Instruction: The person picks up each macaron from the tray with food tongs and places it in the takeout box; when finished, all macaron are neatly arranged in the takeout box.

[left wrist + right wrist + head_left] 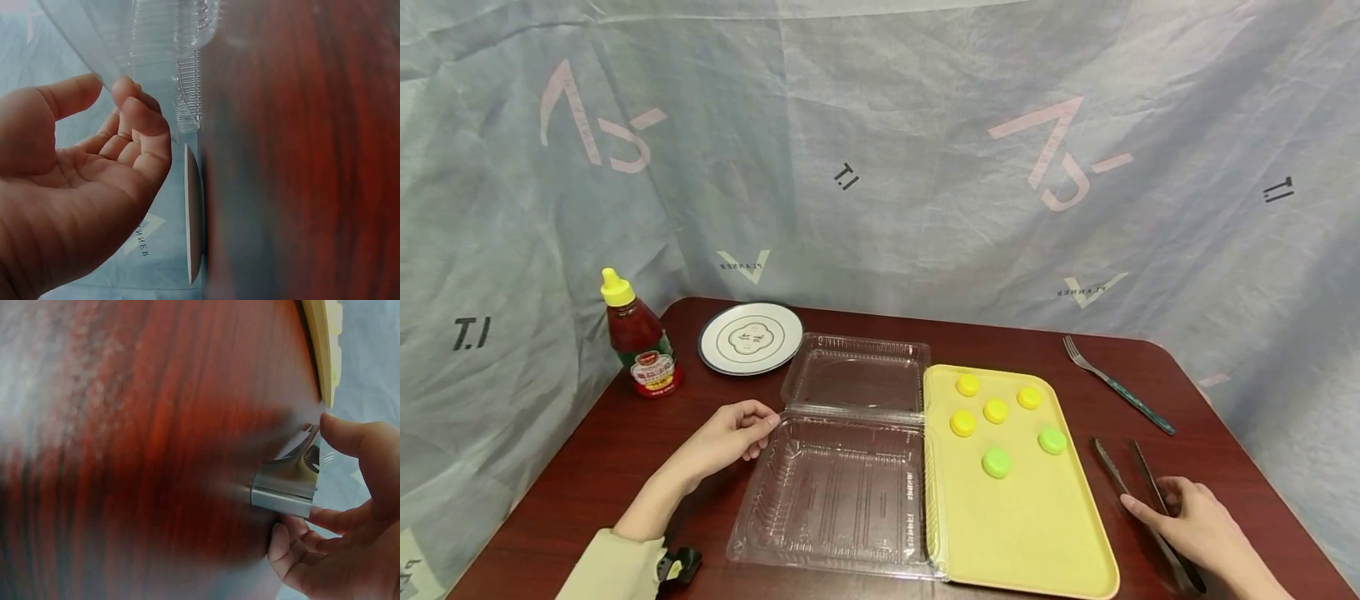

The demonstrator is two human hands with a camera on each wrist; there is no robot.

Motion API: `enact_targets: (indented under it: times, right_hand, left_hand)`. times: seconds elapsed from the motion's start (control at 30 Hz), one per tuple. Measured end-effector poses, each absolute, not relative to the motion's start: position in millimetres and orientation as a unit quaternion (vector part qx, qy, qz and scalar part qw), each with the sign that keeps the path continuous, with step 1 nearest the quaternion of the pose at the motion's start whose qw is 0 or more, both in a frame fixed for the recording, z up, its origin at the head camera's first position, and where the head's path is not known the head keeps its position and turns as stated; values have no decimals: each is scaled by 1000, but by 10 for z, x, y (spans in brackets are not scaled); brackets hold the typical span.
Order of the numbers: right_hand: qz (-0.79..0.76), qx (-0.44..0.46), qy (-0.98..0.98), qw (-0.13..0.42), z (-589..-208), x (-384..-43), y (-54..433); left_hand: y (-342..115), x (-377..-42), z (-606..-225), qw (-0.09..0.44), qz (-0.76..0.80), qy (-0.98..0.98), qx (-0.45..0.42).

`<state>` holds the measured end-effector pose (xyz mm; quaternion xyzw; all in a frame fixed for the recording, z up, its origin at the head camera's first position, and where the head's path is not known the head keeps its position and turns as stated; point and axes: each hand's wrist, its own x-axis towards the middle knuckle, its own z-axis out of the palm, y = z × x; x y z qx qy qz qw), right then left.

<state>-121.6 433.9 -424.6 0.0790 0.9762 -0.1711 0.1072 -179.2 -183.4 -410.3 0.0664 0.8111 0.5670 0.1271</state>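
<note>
My left hand [730, 437] pinches the left rim of a clear plastic container [842, 508] between thumb and fingers, close to its hinge. The left wrist view shows the thin see-through edge [84, 50] between those fingertips. The container lies opened flat, its lid [857, 383] folded back toward the curtain. At the right, my right hand [1198, 521] holds metal tongs [1108, 467], thumb on one arm and fingers on the other; the tips are spread apart with nothing between them. Several yellow macarons [996, 411] and two green macarons [997, 462] sit on a yellow tray [1022, 542].
A red sauce bottle [643, 346] with a yellow cap stands at the back left beside a white plate [715, 342]. Behind the tongs lies a fork [1120, 387]. The tray's left side meets the container's right edge. A grey curtain [880, 167] hangs behind the table.
</note>
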Motion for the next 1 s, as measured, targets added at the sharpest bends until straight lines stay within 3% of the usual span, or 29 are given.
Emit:
enact_targets:
  times: [1.0]
  right_hand:
    - [-172, 72, 978, 90, -4177, -1266, 4246]
  left_hand:
    - [-1866, -1792, -4178, 139, 579, 799, 85]
